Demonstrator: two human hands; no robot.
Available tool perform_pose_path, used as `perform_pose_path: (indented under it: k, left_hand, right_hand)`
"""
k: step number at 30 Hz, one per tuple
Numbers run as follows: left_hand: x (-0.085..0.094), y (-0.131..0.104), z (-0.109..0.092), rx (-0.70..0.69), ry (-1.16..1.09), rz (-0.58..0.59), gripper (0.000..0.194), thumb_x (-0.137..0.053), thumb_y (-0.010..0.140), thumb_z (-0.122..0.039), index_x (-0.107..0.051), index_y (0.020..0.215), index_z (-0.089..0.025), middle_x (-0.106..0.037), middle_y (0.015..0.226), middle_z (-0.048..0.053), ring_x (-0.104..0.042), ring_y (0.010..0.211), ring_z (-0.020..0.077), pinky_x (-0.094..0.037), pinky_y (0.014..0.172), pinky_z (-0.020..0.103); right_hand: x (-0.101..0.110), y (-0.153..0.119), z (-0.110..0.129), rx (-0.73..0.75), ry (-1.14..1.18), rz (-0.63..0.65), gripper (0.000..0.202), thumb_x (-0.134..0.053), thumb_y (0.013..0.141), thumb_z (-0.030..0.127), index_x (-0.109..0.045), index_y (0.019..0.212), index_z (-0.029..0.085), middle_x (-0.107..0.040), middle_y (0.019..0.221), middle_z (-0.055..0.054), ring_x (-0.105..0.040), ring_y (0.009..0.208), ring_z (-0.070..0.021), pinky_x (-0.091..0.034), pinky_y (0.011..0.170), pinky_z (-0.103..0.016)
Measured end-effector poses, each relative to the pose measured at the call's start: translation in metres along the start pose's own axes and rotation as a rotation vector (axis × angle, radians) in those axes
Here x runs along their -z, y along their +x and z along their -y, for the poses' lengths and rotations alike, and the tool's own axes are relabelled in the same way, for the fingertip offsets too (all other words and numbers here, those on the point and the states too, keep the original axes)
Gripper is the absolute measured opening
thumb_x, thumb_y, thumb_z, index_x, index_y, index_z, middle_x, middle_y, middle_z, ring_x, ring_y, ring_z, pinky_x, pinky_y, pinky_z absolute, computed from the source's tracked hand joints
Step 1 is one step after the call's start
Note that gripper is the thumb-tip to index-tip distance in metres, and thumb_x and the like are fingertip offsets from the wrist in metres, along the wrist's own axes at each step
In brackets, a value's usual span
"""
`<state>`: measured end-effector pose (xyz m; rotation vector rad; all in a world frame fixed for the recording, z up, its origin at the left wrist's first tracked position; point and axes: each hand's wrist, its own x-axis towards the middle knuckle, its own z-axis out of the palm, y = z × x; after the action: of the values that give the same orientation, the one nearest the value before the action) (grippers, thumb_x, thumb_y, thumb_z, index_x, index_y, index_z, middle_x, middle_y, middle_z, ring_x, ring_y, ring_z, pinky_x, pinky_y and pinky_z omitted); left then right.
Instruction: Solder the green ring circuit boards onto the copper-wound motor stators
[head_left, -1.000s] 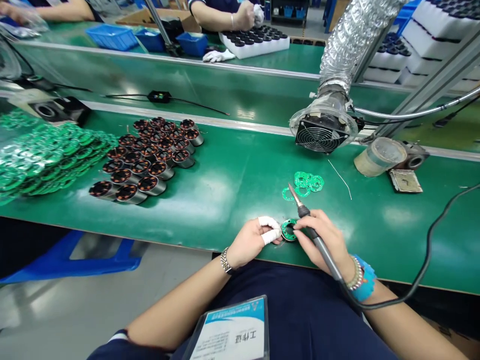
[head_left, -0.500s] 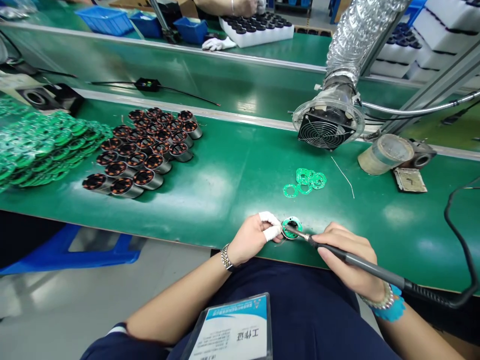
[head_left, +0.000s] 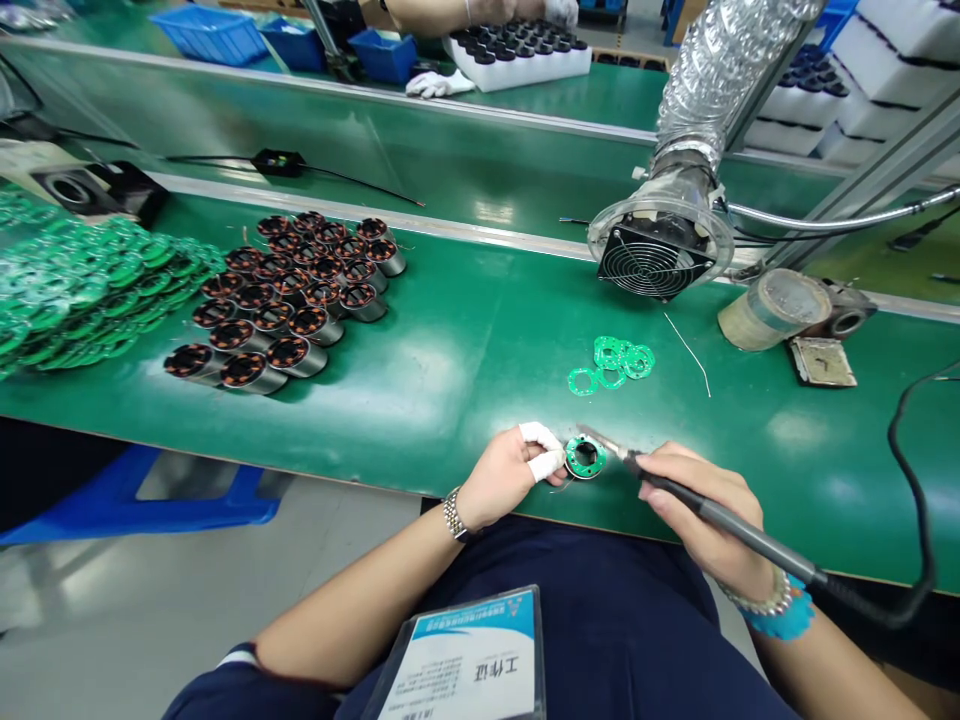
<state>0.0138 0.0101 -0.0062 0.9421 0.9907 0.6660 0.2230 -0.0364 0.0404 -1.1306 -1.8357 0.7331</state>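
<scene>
My left hand (head_left: 517, 468), with white coverings on two fingertips, is closed on the left side of a motor stator topped by a ring-shaped green circuit board (head_left: 586, 457). The stator's body is mostly hidden under the board. In my right hand (head_left: 709, 510) is a soldering iron (head_left: 690, 497), gripped like a pen. Its metal tip lies over the far right edge of the board; whether it touches cannot be made out. Several loose green ring boards (head_left: 611, 364) lie on the table beyond. A thin bent solder wire (head_left: 688, 355) rests to their right.
Stators with copper windings (head_left: 281, 310) stand in rows at left, beside heaped green boards (head_left: 90, 290). A fume-extractor fan (head_left: 654, 262) hangs at back right. Near it are a round container (head_left: 772, 308) and a sponge tray (head_left: 822, 361). Another person's gloved hand (head_left: 561, 12) is over a white tray (head_left: 525, 72).
The soldering iron's tip has moved from the board's left inner part up and right to its far edge. My left hand keeps its hold on the stator.
</scene>
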Motion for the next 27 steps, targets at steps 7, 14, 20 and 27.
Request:
perform_pose_path:
  k: [7,14,20,27]
  left_hand:
    - [-0.001,0.000,0.000,-0.023,-0.007,0.015,0.015,-0.065,0.069,-0.022,-0.055,0.072,-0.012,-0.062,0.061,0.001,-0.061,0.056,0.0106,-0.053,0.061,0.025]
    - [0.018,-0.005,0.004,-0.274,0.393,0.084,0.010,-0.062,0.075,-0.024,-0.063,0.082,-0.016,-0.068,0.083,0.006,-0.064,0.078,0.0168,-0.051,0.076,0.031]
    - [0.007,-0.008,0.004,-0.254,0.356,0.042,0.009,-0.066,0.071,-0.025,-0.066,0.072,-0.016,-0.066,0.073,0.003,-0.060,0.066,0.0137,-0.050,0.065,0.026]
    - [-0.012,-0.006,-0.009,-0.022,0.097,0.048,0.017,-0.068,0.067,-0.027,-0.059,0.066,-0.013,-0.052,0.061,-0.003,-0.046,0.051,0.0067,-0.041,0.048,0.018]
  right_hand:
    - [-0.018,0.015,-0.026,0.035,-0.095,0.253,0.037,-0.057,0.083,0.019,-0.046,0.118,0.021,-0.061,0.114,-0.010,-0.061,0.102,-0.0189,-0.050,0.087,-0.032]
    - [-0.028,0.011,-0.029,-0.054,-0.150,0.159,0.038,-0.062,0.079,0.021,-0.049,0.115,0.020,-0.062,0.106,-0.009,-0.061,0.097,-0.0201,-0.051,0.083,-0.032]
    - [-0.039,0.000,-0.028,-0.062,-0.176,0.042,0.040,-0.064,0.078,0.020,-0.048,0.114,0.020,-0.062,0.103,-0.008,-0.061,0.090,-0.0189,-0.051,0.081,-0.032]
    - [-0.039,0.009,-0.019,-0.001,-0.134,0.016,0.032,-0.058,0.080,0.015,-0.050,0.111,0.021,-0.058,0.101,-0.008,-0.056,0.096,-0.0198,-0.048,0.084,-0.035]
